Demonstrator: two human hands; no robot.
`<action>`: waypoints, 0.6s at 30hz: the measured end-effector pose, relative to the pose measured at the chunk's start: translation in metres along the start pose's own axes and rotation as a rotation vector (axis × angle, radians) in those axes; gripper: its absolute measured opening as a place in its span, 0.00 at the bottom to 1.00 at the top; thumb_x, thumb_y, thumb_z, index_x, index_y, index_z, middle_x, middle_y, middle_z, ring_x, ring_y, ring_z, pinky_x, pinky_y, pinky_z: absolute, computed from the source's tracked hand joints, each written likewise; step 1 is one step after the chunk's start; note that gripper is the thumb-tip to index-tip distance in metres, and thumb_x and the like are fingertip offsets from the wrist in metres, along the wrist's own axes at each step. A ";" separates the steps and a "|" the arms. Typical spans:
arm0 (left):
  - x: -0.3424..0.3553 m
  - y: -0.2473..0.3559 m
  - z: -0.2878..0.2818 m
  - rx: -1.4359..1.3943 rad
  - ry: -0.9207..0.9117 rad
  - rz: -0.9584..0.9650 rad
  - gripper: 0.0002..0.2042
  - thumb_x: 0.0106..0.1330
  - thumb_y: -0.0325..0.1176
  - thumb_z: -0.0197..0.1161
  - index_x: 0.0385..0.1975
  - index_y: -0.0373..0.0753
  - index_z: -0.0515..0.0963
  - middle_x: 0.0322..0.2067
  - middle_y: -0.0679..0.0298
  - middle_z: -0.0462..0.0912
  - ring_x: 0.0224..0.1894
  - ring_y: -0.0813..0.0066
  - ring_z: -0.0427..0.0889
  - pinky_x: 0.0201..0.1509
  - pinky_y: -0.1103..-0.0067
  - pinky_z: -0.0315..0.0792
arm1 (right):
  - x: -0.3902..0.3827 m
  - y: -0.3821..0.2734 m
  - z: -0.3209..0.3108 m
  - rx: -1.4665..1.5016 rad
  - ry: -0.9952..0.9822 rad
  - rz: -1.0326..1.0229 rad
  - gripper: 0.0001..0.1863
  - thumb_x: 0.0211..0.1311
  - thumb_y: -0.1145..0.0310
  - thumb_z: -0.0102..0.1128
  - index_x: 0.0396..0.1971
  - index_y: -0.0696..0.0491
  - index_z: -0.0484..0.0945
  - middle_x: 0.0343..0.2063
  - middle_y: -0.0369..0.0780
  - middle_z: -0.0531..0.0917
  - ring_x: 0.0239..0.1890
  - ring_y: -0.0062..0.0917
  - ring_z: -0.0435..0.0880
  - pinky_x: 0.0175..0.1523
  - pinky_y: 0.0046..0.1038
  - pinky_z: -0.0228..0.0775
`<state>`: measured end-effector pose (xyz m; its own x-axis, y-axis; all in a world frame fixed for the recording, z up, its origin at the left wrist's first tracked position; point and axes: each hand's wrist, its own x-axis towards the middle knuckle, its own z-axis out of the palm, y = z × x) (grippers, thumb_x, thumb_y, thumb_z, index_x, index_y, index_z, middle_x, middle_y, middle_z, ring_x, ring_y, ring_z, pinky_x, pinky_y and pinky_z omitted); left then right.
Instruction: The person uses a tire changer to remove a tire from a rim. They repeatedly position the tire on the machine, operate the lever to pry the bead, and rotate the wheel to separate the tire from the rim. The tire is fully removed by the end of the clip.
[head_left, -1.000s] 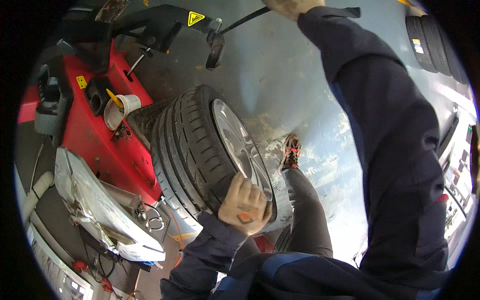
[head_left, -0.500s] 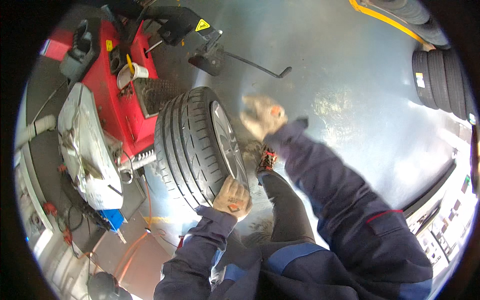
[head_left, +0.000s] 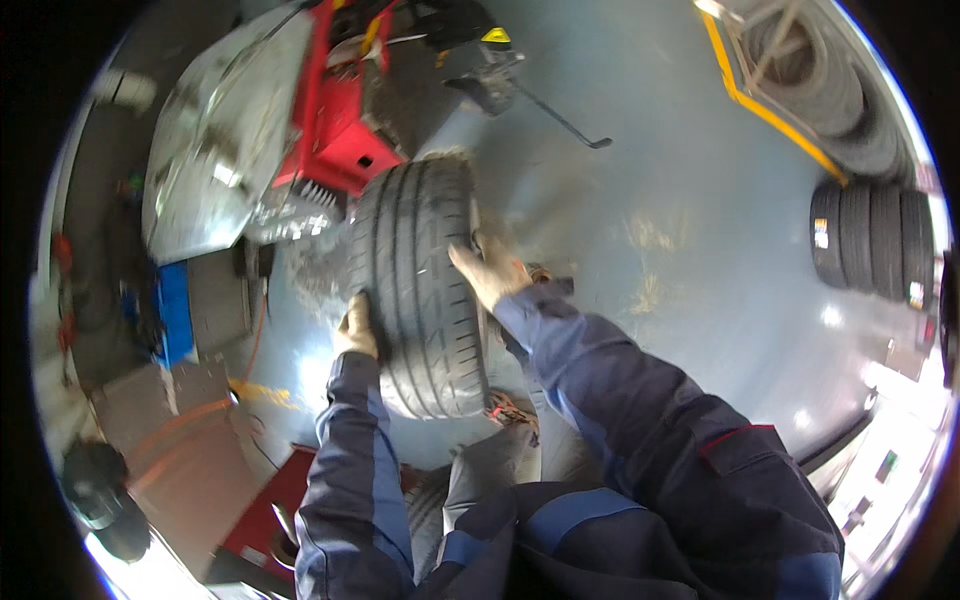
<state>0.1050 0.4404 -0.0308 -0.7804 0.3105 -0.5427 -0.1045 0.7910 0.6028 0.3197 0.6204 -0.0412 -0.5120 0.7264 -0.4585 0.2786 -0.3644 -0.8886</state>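
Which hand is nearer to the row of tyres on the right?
Right. The right hand is at the right side of the wheel, the side toward the row of tyres; the left hand is at its left side, farther away.

two gloved hands (head_left: 357,328), one handled tyre (head_left: 415,300), one hooked bar (head_left: 560,118), one yellow sign (head_left: 496,36)

The tyre (head_left: 415,300) was viewed at close range, with the floor (head_left: 640,130) taken in around it, by a head-worn fisheye camera facing downward.
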 end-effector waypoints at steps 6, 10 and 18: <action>-0.071 -0.123 0.023 -0.265 0.096 0.179 0.32 0.81 0.57 0.59 0.58 0.25 0.80 0.52 0.39 0.88 0.53 0.49 0.85 0.64 0.65 0.75 | -0.051 -0.014 0.052 -0.707 0.110 0.203 0.62 0.54 0.41 0.81 0.75 0.68 0.58 0.65 0.63 0.79 0.67 0.52 0.81 0.70 0.44 0.74; -0.149 -0.168 0.055 -0.551 0.224 -0.081 0.34 0.82 0.56 0.56 0.67 0.25 0.72 0.58 0.36 0.82 0.57 0.49 0.82 0.67 0.64 0.73 | -0.078 -0.024 0.076 -0.884 0.013 0.167 0.61 0.55 0.33 0.76 0.74 0.64 0.61 0.66 0.63 0.77 0.68 0.54 0.80 0.70 0.45 0.74; -0.246 -0.151 0.143 -0.071 -0.316 0.192 0.30 0.78 0.53 0.60 0.67 0.34 0.72 0.57 0.44 0.84 0.55 0.52 0.85 0.57 0.62 0.81 | -0.037 -0.066 0.119 -1.199 -0.525 -0.211 0.51 0.65 0.24 0.57 0.63 0.61 0.76 0.59 0.54 0.86 0.63 0.46 0.85 0.70 0.41 0.74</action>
<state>0.4008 0.3200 -0.0714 -0.5623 0.6060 -0.5627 -0.0256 0.6674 0.7443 0.2236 0.5480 0.0331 -0.8097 0.2963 -0.5066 0.5567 0.6611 -0.5031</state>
